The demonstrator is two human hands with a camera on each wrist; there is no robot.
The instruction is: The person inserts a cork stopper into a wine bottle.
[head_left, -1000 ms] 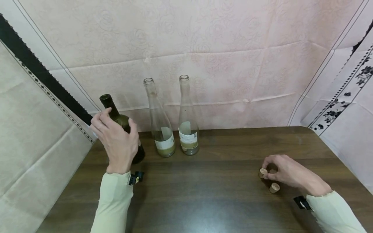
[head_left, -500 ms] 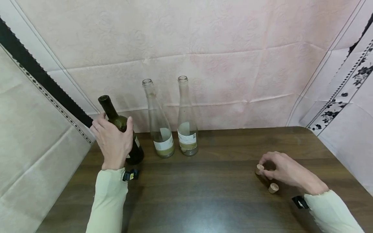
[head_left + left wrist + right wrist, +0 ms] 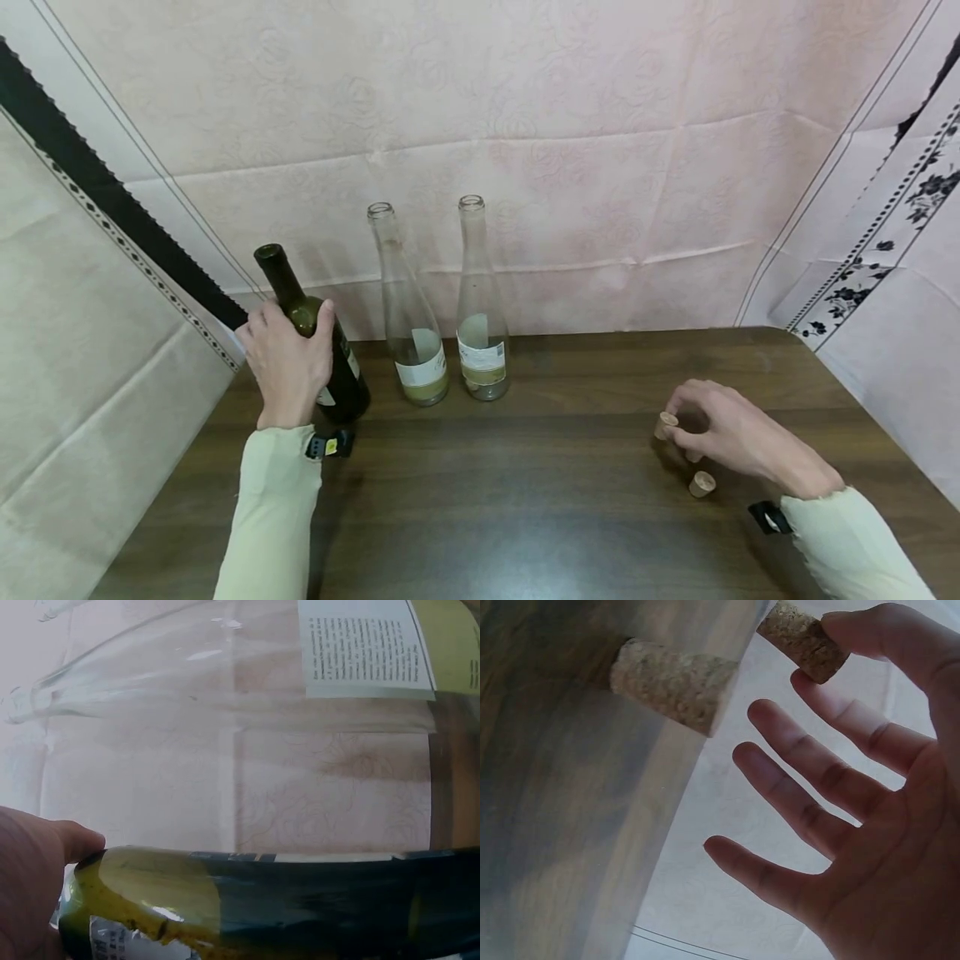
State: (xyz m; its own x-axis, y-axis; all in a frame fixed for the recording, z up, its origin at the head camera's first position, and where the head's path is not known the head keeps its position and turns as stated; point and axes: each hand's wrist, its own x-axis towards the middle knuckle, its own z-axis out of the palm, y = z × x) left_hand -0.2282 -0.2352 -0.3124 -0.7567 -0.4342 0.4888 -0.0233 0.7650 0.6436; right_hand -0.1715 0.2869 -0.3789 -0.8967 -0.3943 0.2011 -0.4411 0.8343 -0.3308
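Observation:
A dark green wine bottle stands upright at the left of the table. Round its shoulder my left hand holds on, thumb on the near right side; the fingertips behind the glass are hidden. In the left wrist view the bottle's shoulder lies right by the thumb. Over at the right, my right hand pinches a cork between thumb and index finger, the other fingers spread loosely. A second cork stands on the table below that hand, and another cork is mostly hidden under it.
Two clear glass bottles, one at the left and one at the right, stand uncorked beside the green one, with pale labels. The brown wooden table meets a patterned cloth backdrop at its back edge.
My left hand has slid down the green bottle and settled round its shoulder. My right hand has moved slightly away and to the left with its cork, exposing part of the hidden one.

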